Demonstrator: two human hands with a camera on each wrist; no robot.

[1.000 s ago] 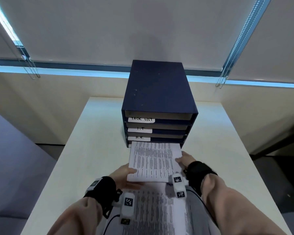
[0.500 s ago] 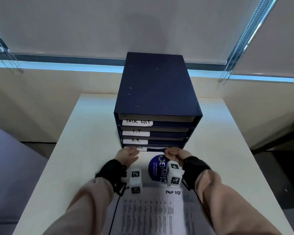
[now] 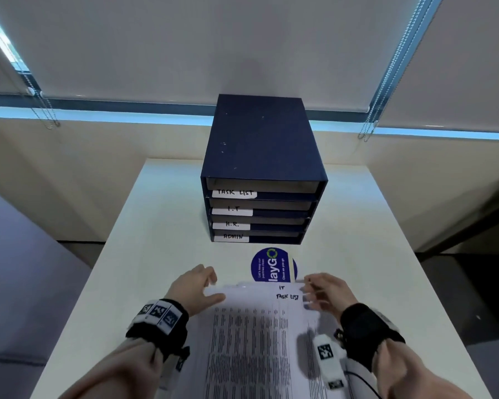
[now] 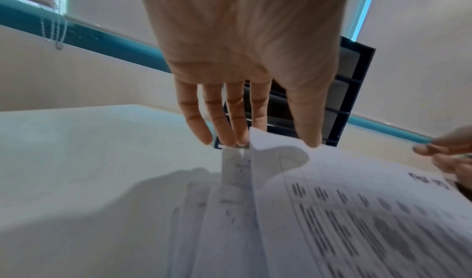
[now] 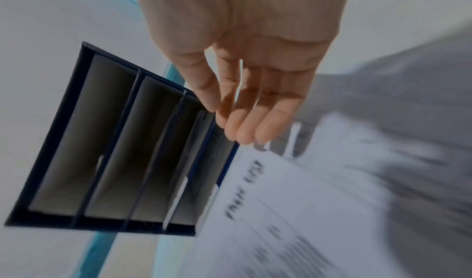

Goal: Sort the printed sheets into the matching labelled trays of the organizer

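A person's hands work at the far end of a stack of printed sheets (image 3: 260, 335) lying on a white table (image 3: 144, 254), just in front of a dark blue organizer (image 3: 261, 156) with four trays labelled TASK LIST, I.T, H.R. and ADMIN from top to bottom. The left hand (image 3: 195, 286), fingers nearly straight, lifts the far left corner of the top sheet (image 4: 319, 181), thumb on the paper. The right hand (image 3: 327, 292) reaches to the far right corner with loosely bent fingers; motion blur hides whether it has hold of the paper. "IT" and "TASK LIST" are handwritten near that corner. A round blue sticker (image 3: 272, 264) shows on the table between stack and organizer.
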